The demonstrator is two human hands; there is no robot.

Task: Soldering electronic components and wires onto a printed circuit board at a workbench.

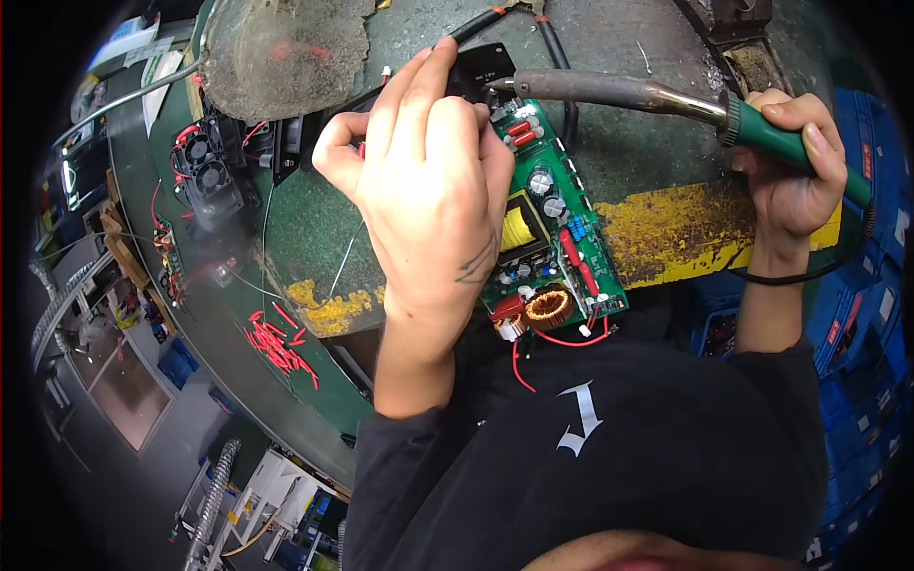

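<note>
My right hand (795, 162) is wrapped round the green handle of a soldering iron (647, 96), whose metal shaft reaches left across the bench. Its tip is at a black panel (490, 63), beside my left hand's fingers. My left hand (419, 181) is bent over that panel; its fingertips are partly hidden, and what they pinch cannot be made out. Under and to the right of it lies a green circuit board (592, 249) carrying a yellow transformer (517, 228), a copper-wound coil (548, 309), capacitors and red wires. The board's near end overhangs the bench edge.
A worn round pad (286, 57) sits at the far left, with small fans (209, 176) nearer. Short red tube pieces (276, 347) lie heaped on the lower-left surface. The bench edge has a yellow painted strip (676, 228). Blue crates (857, 314) stand at the right.
</note>
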